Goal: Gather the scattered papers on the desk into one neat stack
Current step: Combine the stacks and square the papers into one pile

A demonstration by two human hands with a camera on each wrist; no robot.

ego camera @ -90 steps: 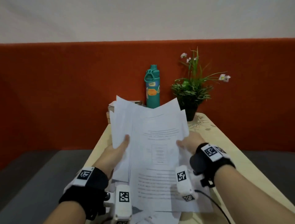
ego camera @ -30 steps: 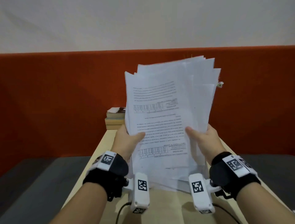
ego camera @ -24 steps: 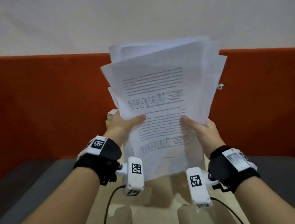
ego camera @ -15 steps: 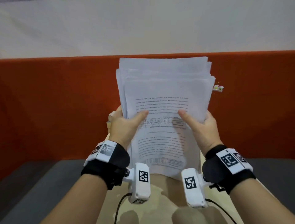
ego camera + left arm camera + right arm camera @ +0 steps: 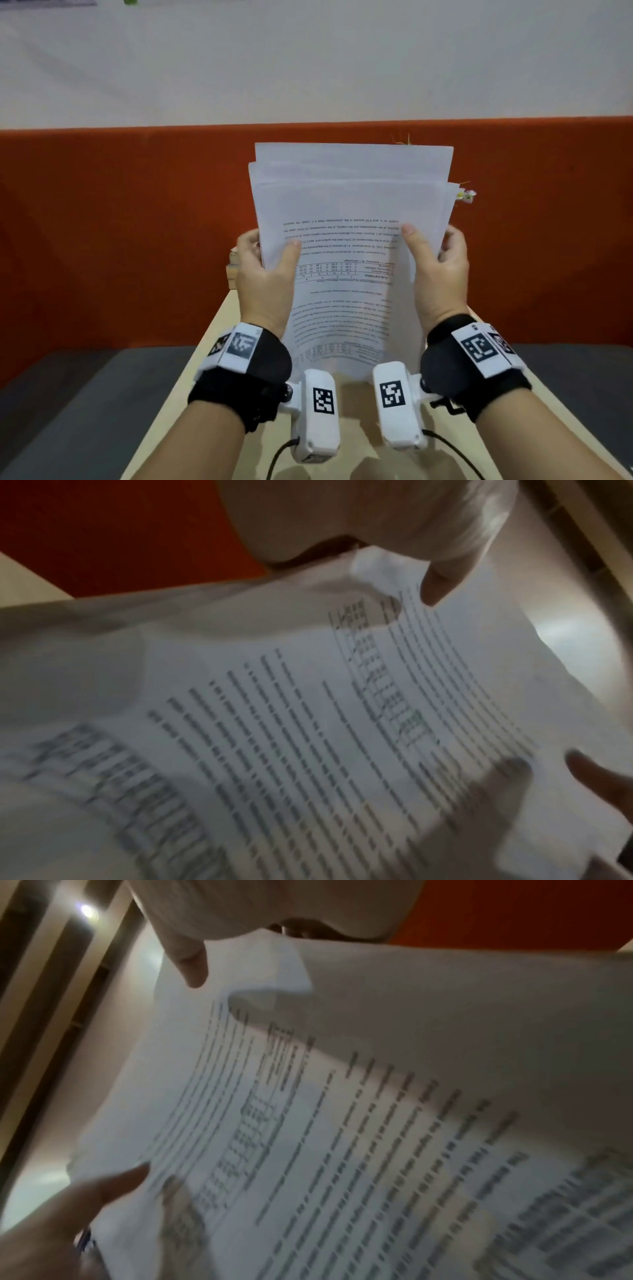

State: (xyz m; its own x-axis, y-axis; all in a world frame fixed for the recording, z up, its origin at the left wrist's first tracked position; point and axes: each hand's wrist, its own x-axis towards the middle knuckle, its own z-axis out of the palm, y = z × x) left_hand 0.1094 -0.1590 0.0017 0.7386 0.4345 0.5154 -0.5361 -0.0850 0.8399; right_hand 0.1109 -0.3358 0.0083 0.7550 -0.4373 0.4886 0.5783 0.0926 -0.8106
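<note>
The left hand (image 5: 265, 281) and right hand (image 5: 436, 274) each pinched a side edge of the papers (image 5: 349, 219), thumbs on the printed face, fingers behind. The sheaf stood upright above the counter (image 5: 212, 342), probably so the sheets could be tapped level; its top edges were stepped, not flush.

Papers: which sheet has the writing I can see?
The front sheet, nearest the person, shows upside-down print under both thumbs. The sheets behind it show only blank top edges.
</note>
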